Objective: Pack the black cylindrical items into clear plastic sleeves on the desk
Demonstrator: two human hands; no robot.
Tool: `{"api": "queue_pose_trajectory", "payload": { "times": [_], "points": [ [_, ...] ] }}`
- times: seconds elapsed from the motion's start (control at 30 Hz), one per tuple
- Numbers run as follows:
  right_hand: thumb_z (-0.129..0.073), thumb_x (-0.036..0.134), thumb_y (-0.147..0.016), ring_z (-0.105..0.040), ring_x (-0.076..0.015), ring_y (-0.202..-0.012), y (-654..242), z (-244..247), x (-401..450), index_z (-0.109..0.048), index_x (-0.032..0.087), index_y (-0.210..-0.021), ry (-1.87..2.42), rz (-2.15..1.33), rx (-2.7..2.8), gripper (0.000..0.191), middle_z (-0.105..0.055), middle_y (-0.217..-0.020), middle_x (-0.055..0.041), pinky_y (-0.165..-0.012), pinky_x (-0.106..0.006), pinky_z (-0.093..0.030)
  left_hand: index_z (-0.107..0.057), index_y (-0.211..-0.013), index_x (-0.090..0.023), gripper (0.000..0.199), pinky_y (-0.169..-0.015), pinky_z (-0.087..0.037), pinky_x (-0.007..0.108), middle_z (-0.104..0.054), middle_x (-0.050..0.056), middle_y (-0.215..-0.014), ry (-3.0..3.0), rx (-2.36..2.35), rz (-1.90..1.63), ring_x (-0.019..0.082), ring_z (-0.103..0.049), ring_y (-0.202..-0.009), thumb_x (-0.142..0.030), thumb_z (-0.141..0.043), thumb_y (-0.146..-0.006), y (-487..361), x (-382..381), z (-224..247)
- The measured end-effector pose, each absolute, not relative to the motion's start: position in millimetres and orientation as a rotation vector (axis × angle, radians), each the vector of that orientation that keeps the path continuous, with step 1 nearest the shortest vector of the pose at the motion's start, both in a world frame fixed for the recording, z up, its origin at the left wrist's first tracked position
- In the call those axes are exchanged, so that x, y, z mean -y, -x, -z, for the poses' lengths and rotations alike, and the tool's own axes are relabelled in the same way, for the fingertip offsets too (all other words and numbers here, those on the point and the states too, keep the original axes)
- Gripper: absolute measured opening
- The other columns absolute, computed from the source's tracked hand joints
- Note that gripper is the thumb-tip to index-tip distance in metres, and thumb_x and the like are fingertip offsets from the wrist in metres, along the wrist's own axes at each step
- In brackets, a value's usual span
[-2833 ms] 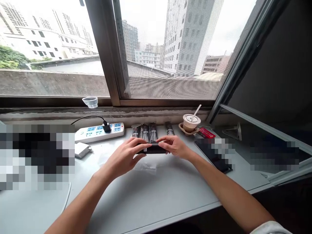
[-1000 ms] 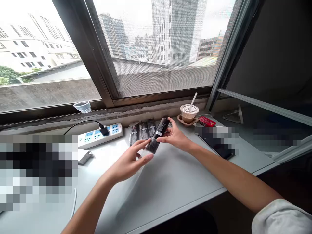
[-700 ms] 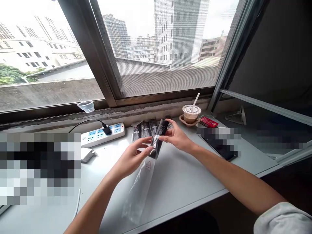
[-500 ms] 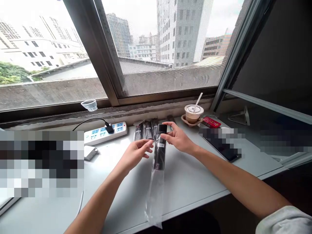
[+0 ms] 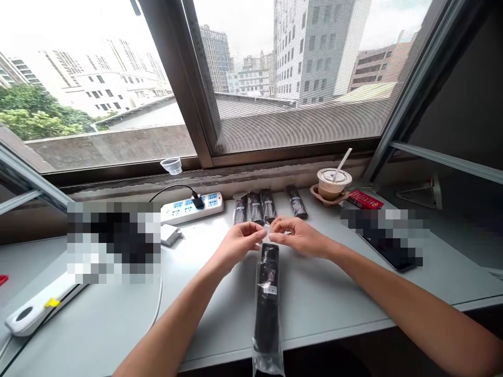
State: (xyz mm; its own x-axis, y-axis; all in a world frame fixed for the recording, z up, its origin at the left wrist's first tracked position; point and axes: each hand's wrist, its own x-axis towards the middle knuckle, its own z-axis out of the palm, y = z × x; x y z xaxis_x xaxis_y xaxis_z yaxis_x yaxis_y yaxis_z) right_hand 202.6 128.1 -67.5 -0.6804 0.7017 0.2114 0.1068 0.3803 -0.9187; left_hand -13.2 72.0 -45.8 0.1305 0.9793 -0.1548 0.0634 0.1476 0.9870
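A long black cylinder (image 5: 267,314), possibly a folded umbrella, lies inside a clear plastic bag (image 5: 268,360) with a white label on its side. It points from my hands towards the table's front edge. At its far end, my left hand (image 5: 244,241) pinches the bag's top, thumb against fingers. My right hand (image 5: 301,236) is closed in a similar pinch just to the right, at the same end of the bag. Behind my hands, several similar wrapped black cylinders (image 5: 254,207) lie side by side, and one more wrapped cylinder (image 5: 297,202) lies apart to their right.
A power strip (image 5: 192,208) with a plugged-in black adapter lies at the back left, a white charger (image 5: 171,234) before it. At the back right are a lidded drink cup (image 5: 333,187) in a cardboard holder, a red box (image 5: 365,200) and a phone (image 5: 387,246).
The bagged cylinder has come down towards the front edge. My right hand has left its side, and both hands have come together at the bag's top. The view has shifted left.
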Motion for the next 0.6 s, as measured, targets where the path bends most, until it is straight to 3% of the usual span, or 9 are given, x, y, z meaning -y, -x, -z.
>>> {"api": "queue_pose_trajectory", "payload": {
  "times": [0.17, 0.23, 0.33, 0.47, 0.6],
  "points": [
    [-0.074, 0.044, -0.089, -0.063, -0.018, -0.093, -201, 72, -130, -0.065, 0.019, -0.09, 0.812, -1.248, 1.908, 0.027, -0.061, -0.124, -0.009, -0.085, -0.034, -0.053, -0.063, -0.084, -0.016, 0.045, -0.073, -0.048, 0.025, -0.062, 0.0, -0.082, -1.186, -1.18, -1.033, 0.012, -0.058, -0.077, -0.054, -0.086, -0.074, 8, -71, 50],
    [-0.078, 0.044, -0.086, -0.065, -0.0172, -0.089, -200, 72, -132, -0.063, 0.019, -0.094, 0.847, -1.286, 1.785, 0.03, -0.063, -0.122, -0.0092, -0.078, -0.032, -0.055, -0.062, -0.087, -0.016, 0.045, -0.074, -0.05, 0.025, -0.062, -0.001, -0.081, -1.152, -1.147, -1.101, 0.011, -0.059, -0.076, -0.05, -0.089, -0.073, 8, -72, 51],
    [-0.081, 0.048, -0.083, -0.068, -0.0187, -0.087, -199, 69, -133, -0.064, 0.019, -0.114, 0.861, -1.518, 1.616, 0.046, -0.066, -0.121, -0.0106, -0.065, -0.029, -0.056, -0.063, -0.096, -0.017, 0.05, -0.074, -0.053, 0.027, -0.063, -0.001, -0.084, -1.083, -1.142, -1.198, 0.012, -0.061, -0.076, -0.046, -0.092, -0.069, 10, -74, 52],
    [-0.075, 0.055, -0.088, -0.073, -0.0212, -0.093, -200, 64, -128, -0.073, 0.015, -0.113, 0.73, -1.941, 1.712, 0.047, -0.074, -0.11, -0.0122, -0.074, -0.03, -0.06, -0.064, -0.108, -0.019, 0.055, -0.077, -0.056, 0.03, -0.064, 0.0, -0.091, -0.984, -1.15, -1.318, 0.014, -0.063, -0.082, -0.042, -0.094, -0.068, 10, -75, 50],
    [-0.071, 0.058, -0.091, -0.076, -0.0226, -0.09, -203, 61, -127, -0.078, 0.015, -0.109, 0.737, -1.917, 1.733, 0.048, -0.079, -0.101, -0.0117, -0.076, -0.032, -0.062, -0.067, -0.12, -0.02, 0.057, -0.087, -0.057, 0.033, -0.067, 0.006, -0.107, -0.949, -1.135, -1.327, 0.018, -0.065, -0.098, -0.038, -0.092, -0.072, 13, -76, 50]
  ]
}}
